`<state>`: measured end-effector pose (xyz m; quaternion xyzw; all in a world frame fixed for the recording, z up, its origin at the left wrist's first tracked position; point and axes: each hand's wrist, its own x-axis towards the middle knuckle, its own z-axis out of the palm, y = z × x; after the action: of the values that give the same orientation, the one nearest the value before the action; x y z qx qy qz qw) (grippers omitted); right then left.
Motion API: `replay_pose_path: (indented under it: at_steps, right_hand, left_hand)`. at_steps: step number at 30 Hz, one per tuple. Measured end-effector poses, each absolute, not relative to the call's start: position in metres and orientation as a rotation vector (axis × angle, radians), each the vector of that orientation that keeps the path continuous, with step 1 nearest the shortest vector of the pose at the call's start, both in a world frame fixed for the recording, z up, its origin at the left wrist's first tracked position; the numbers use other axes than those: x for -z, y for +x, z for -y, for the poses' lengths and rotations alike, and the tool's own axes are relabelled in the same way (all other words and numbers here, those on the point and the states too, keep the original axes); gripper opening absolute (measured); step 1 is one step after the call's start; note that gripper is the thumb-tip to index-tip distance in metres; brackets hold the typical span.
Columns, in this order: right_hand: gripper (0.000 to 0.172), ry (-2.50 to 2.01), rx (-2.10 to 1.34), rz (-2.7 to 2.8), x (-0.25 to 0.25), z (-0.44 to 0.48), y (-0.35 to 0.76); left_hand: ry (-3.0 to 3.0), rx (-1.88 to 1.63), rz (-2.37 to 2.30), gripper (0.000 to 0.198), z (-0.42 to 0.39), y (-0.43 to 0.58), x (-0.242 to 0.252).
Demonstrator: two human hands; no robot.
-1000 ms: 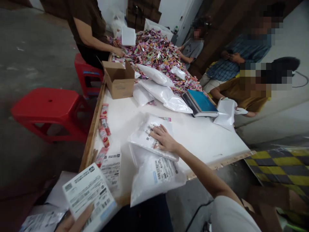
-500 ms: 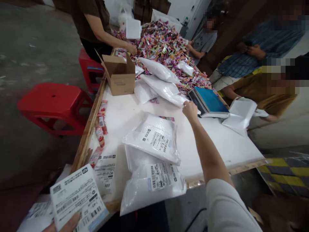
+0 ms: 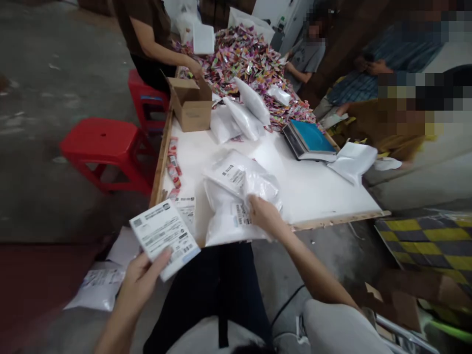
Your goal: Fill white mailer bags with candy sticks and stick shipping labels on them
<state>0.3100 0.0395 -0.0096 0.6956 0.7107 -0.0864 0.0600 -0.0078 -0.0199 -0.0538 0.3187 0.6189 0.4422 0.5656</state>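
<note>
My left hand point(image 3: 145, 275) holds a thick stack of printed shipping labels point(image 3: 162, 233) off the table's near left corner, thumb on top. With closed fingers my right hand point(image 3: 264, 214) grips the edge of a white plastic mailer point(image 3: 261, 183), which looks lifted or folded there. Beneath it lies another labelled white mailer point(image 3: 220, 216) at the table's near edge. A loose label sheet point(image 3: 187, 209) lies on the table between the stack and the mailers. More filled white mailers point(image 3: 241, 118) are piled farther back.
Small colourful packets point(image 3: 245, 59) form a heap at the back. An open cardboard box point(image 3: 195, 116) stands at the left edge, a blue-topped scale point(image 3: 311, 137) to the right. Red stools point(image 3: 105, 140) stand left of the table point(image 3: 317, 196). Co-workers are around the far side.
My right hand has come back from near the scale to the near mailers and now grips one. My left hand has moved up and right with the label stack.
</note>
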Motion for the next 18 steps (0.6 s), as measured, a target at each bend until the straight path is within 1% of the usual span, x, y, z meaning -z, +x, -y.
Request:
replay_pose_path:
  at_steps: [2, 3, 6, 7, 8, 10, 11, 12, 13, 15, 16, 18]
  right_hand:
    - [0.019, 2.153, 0.294, -2.154, 0.009, -0.040, 0.326]
    - [0.021, 2.183, 0.261, -2.167, 0.004, -0.039, 0.330]
    - [0.035, 2.343, 0.100, -2.360, -0.011, -0.026, 0.313]
    - [0.041, 2.378, 0.165, -2.503, -0.013, -0.020, 0.297]
    - [0.047, 2.376, 0.339, -2.669, -0.012, -0.013, 0.276]
    - [0.054, 2.248, 0.934, -2.934, -0.004, -0.003, 0.230]
    - [0.052, 2.184, 1.206, -2.991, 0.002, 0.001, 0.208]
    - [0.045, 2.133, 1.398, -3.028, 0.009, 0.004, 0.190]
    - [0.035, 2.082, 1.511, -3.066, 0.016, 0.006, 0.176]
    - [0.020, 1.925, 1.544, -3.166, 0.025, 0.014, 0.165]
    - [0.018, 1.821, 1.501, -3.210, 0.027, 0.019, 0.165]
    - [0.023, 1.701, 1.355, -3.270, 0.028, 0.031, 0.174]
  left_hand:
    - [0.872, -1.039, -1.376, 0.045, 0.022, -0.006, 0.049]
    - [0.905, -1.038, -1.336, 0.043, 0.023, -0.004, 0.046]
    - [1.003, -1.037, -1.215, 0.036, 0.026, -0.001, 0.045]
    - [1.043, -1.034, -1.188, 0.034, 0.028, -0.001, 0.045]
    - [1.082, -1.021, -1.170, 0.032, 0.031, 0.000, 0.046]
    - [1.121, -0.973, -1.172, 0.029, 0.038, 0.000, 0.048]
    - [1.101, -0.955, -1.175, 0.029, 0.041, 0.000, 0.048]
    - [1.041, -0.952, -1.171, 0.031, 0.043, -0.001, 0.047]
    - [0.936, -0.964, -1.159, 0.033, 0.044, -0.002, 0.045]
    - [0.647, -1.006, -1.094, 0.039, 0.043, -0.004, 0.040]
    - [0.511, -1.026, -1.048, 0.043, 0.041, -0.004, 0.037]
    - [0.339, -1.038, -0.982, 0.045, 0.035, -0.001, 0.033]
